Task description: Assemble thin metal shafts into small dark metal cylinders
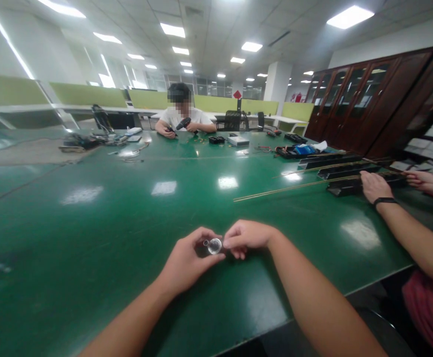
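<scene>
While the left hand (187, 258) curves half-closed around it, thumb and fingers at its edges, a small, round, shiny, glass-like piece (215, 246) with a little ring (205, 243) beside it sits over the near part of the glossy green tabletop (108, 223). The right hand (246, 235) bends its fingers at the piece's right edge; I cannot tell whether they grip it. Farther right, a co-worker's hand (375, 186) is near thin brass-coloured rods (283, 190).
</scene>
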Action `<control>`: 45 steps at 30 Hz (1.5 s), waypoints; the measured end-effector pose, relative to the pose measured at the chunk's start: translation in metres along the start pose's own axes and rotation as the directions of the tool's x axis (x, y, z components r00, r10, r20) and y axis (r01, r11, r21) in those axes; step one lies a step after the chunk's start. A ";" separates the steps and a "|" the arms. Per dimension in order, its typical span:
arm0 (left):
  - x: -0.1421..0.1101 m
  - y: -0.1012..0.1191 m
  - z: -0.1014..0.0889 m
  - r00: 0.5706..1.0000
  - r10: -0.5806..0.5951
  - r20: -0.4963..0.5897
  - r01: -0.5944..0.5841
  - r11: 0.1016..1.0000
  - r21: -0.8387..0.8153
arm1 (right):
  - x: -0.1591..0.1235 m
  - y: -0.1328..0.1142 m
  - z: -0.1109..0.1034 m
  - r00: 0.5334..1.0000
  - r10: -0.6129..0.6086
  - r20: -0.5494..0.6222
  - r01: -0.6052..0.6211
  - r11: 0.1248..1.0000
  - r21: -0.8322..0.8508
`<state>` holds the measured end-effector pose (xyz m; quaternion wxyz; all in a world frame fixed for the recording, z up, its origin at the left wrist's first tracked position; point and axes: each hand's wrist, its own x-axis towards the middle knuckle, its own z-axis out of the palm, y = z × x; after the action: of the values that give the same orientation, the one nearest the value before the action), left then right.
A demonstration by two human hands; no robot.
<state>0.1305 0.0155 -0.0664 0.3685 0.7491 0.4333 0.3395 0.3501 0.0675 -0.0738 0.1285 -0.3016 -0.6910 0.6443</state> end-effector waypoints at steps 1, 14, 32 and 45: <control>-0.001 0.000 0.001 1.000 0.000 0.006 0.000 1.000 -0.004 | 0.000 -0.001 0.000 1.000 0.001 -0.005 -0.001 1.000 -0.005; -0.003 -0.002 0.001 0.998 -0.064 -0.009 0.064 0.997 -0.046 | 0.000 0.001 0.002 0.998 0.054 -0.019 -0.054 0.998 -0.010; -0.001 -0.003 0.002 0.980 0.176 -0.094 -0.166 0.981 0.101 | -0.001 -0.003 0.004 0.994 0.095 -0.045 -0.097 0.995 -0.035; -0.001 -0.008 0.001 0.970 0.227 -0.090 -0.211 0.964 0.161 | -0.001 -0.002 0.004 0.995 0.088 -0.042 -0.089 0.995 -0.039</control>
<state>0.1273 0.0171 -0.0739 0.2471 0.7988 0.3912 0.3845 0.3481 0.0643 -0.0726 0.1074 -0.3474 -0.6872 0.6290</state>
